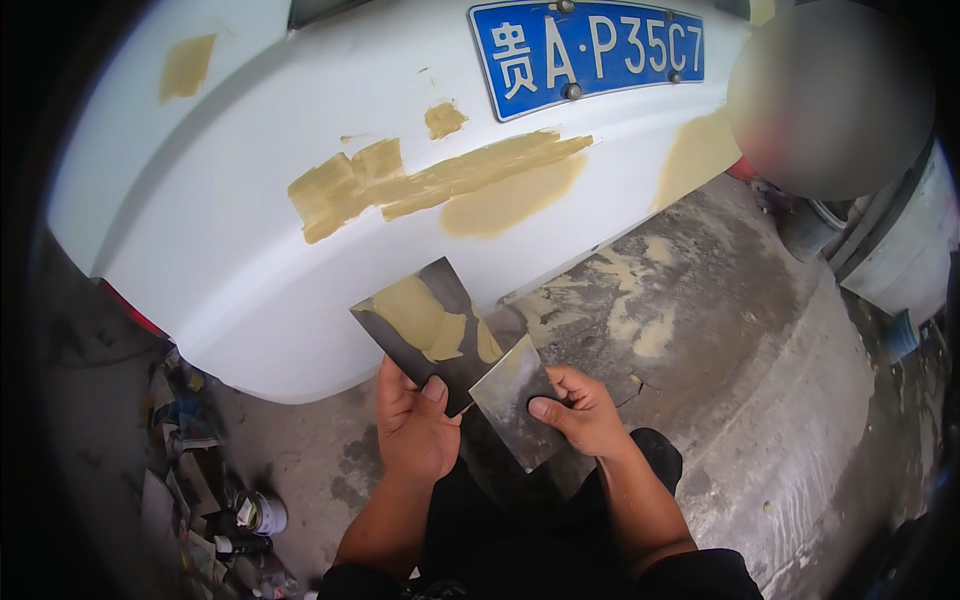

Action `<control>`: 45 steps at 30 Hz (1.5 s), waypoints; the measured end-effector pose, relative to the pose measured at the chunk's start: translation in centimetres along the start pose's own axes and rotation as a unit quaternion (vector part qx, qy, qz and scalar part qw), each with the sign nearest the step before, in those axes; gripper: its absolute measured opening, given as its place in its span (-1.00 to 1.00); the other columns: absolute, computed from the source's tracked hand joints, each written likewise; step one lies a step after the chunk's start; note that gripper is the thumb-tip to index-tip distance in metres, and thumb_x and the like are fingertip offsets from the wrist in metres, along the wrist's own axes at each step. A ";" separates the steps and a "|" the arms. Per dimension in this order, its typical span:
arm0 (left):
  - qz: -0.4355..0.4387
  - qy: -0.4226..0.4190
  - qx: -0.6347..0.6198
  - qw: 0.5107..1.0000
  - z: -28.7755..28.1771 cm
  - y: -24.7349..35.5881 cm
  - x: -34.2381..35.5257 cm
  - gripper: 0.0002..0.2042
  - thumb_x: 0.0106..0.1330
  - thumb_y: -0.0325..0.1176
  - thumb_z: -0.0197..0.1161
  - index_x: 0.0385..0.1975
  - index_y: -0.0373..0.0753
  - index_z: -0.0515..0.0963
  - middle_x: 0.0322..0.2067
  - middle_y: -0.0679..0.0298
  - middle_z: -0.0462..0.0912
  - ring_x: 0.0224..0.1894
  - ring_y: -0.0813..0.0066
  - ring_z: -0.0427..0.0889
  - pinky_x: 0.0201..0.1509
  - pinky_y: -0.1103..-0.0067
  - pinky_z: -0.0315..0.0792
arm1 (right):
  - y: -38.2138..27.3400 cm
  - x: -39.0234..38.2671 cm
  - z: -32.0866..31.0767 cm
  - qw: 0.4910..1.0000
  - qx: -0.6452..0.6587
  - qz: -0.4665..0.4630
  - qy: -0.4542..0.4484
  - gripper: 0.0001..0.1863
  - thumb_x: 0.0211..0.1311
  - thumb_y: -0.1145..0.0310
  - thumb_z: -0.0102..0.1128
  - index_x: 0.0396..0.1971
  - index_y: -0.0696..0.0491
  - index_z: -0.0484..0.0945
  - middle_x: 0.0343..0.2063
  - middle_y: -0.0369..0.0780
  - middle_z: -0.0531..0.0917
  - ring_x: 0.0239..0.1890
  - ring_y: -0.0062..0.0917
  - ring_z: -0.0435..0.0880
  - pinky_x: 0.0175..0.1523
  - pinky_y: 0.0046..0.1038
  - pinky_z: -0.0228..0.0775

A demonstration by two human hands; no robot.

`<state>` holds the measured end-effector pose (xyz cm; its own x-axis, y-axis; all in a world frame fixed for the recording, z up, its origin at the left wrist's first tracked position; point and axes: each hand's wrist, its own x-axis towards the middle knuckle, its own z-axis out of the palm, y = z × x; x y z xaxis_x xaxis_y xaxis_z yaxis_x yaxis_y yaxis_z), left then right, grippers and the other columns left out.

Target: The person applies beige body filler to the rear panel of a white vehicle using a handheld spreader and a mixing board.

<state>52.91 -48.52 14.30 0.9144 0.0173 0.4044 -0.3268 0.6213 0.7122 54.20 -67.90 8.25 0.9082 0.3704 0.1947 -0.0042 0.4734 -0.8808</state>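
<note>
My left hand (415, 425) grips a dark, flat metal plate (455, 375), thumb on top. Yellowish-tan putty (412, 312) is spread over the plate's upper part. In my right hand (585, 415) is a grey metal putty scraper (515, 410), pinched between thumb and fingers, with a little putty near its upper corner. The scraper's left edge meets or overlaps the plate's right side. Beyond both hands stands a white car bumper (250, 270), with a long streaky putty patch (480, 175) and a smoother one (515, 205) just under it.
A blue number plate (590, 52) is bolted above the putty. More putty marks the bumper at far left (187, 68) and right (695, 150). Cans and clutter (262, 515) lie at lower left. Putty stains the concrete floor (650, 320). A blue cup (902, 337) stands at right.
</note>
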 end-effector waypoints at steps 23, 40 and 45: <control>-0.153 -0.110 0.491 0.851 -4.1 0.2 -0.8 -0.62 0.40 -0.51 0.03 0.20 -0.41 0.34 -0.03 0.14 0.58 0.03 0.41 0.54 0.15 0.60 0.33 | -7.7 1.5 -1.2 0.975 -0.166 -0.147 0.000 -0.48 0.17 0.63 0.20 0.18 0.16 0.42 -0.15 -0.17 0.66 -0.01 -0.50 0.58 0.08 -0.48 0.39; -0.164 -0.030 0.066 0.984 -4.1 -1.1 -2.2 -0.62 0.37 -0.55 0.06 0.18 -0.41 0.32 0.01 0.11 0.58 0.02 0.41 0.59 0.15 0.47 0.44 | -8.1 2.8 -2.0 0.761 -0.615 -0.196 -0.063 -0.49 -0.03 0.56 0.19 0.02 -0.08 0.62 0.13 -0.14 0.49 0.12 -0.19 0.48 0.18 -0.24 0.34; -0.149 0.040 0.103 0.983 -3.3 -0.7 -2.2 -0.61 0.37 -0.55 0.05 0.20 -0.38 0.30 0.01 0.13 0.58 0.04 0.45 0.57 0.15 0.49 0.43 | -7.3 1.8 0.6 0.707 -0.641 -0.297 0.036 -0.58 -0.01 0.39 0.36 -0.05 -0.12 0.66 0.08 -0.18 0.51 0.11 -0.15 0.47 0.19 -0.21 0.29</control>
<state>51.96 -46.38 11.04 0.9901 -0.0744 0.1189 -0.0748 0.4373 0.8962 55.63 -70.23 15.25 0.6101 0.3465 0.7125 0.7269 -0.6026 -0.3294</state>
